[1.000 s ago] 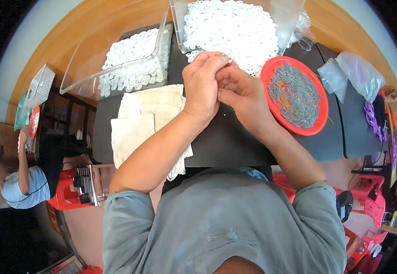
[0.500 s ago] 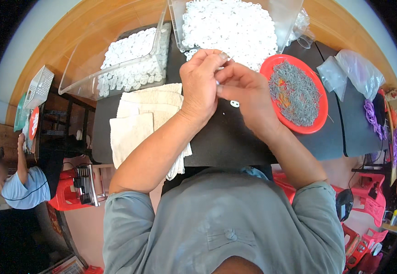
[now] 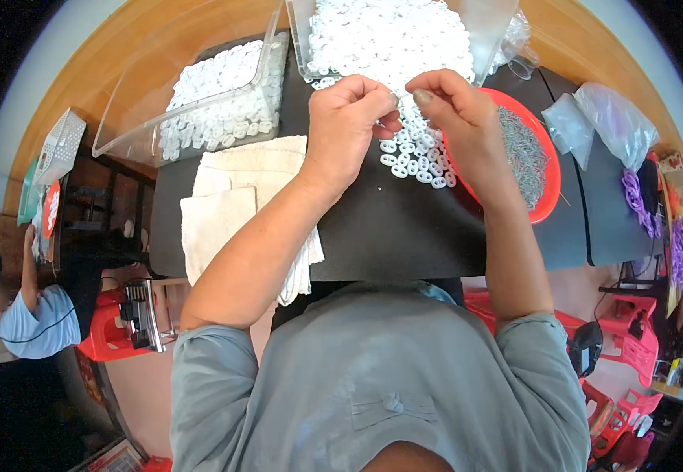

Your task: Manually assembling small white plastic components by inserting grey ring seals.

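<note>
My left hand [image 3: 347, 122] is raised over the dark table, thumb and forefinger pinched; whatever lies between the tips is too small to name. Just to its right, my right hand [image 3: 463, 114] has thumb and forefinger close together, and I cannot make out anything between them. The hands are apart. Below and between them, white oval plastic pieces [image 3: 416, 161], each with two holes, spread over the tabletop. A red round tray [image 3: 547, 206] of small grey metal pins or screws [image 3: 524, 157] lies partly behind my right hand and forearm.
A clear bin [image 3: 489, 47] heaped with white pieces stands at the far middle. Another clear bin [image 3: 133, 141] holds more at far left. Folded cream cloths [image 3: 219, 224] lie near my left forearm. Plastic bags [image 3: 613, 118] rest at right. A seated person [image 3: 41, 318] is at far left.
My hands have moved apart, the right one rightward and up, across the red tray. More loose white pieces now show between and below them.
</note>
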A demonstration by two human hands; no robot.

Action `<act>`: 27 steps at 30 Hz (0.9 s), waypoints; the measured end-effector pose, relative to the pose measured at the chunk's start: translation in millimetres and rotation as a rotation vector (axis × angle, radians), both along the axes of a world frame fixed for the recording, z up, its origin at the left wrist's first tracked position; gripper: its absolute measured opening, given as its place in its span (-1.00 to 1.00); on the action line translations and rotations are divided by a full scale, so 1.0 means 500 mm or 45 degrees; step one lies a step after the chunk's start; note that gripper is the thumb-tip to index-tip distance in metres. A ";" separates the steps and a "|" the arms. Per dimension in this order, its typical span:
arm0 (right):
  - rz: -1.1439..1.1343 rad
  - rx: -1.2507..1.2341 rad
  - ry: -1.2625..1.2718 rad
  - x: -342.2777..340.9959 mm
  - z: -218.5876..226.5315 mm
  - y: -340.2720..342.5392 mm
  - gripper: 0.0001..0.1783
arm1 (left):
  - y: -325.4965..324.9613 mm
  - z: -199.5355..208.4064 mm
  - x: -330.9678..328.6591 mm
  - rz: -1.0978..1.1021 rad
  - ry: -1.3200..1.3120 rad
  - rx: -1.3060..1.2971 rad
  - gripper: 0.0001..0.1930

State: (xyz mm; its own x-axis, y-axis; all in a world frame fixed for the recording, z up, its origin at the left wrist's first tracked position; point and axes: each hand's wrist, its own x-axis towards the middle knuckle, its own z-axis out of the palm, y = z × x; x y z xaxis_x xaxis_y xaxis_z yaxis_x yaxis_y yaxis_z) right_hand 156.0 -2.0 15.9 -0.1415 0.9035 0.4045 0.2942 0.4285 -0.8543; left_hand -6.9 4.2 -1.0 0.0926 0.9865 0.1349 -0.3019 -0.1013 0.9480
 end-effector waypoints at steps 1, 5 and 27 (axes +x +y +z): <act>0.020 0.019 -0.018 -0.002 0.000 -0.001 -0.84 | 0.001 -0.002 -0.002 -0.016 0.053 0.017 -0.87; 0.056 0.079 -0.113 0.002 -0.010 0.006 -0.86 | 0.000 -0.003 0.002 -0.015 0.117 0.025 -0.86; 0.049 -0.279 0.478 0.021 -0.008 0.025 -0.79 | -0.012 0.010 0.010 -0.024 -0.025 -0.066 -0.84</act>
State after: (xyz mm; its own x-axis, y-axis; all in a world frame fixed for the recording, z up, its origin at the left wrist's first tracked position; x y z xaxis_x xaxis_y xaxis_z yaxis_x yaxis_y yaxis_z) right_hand 166.5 10.5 12.0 -0.0562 0.9707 0.2336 -0.0665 0.2298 -0.9710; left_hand -1.9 -1.6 4.0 0.1089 0.9903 0.0860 -0.3220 -0.0467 0.9456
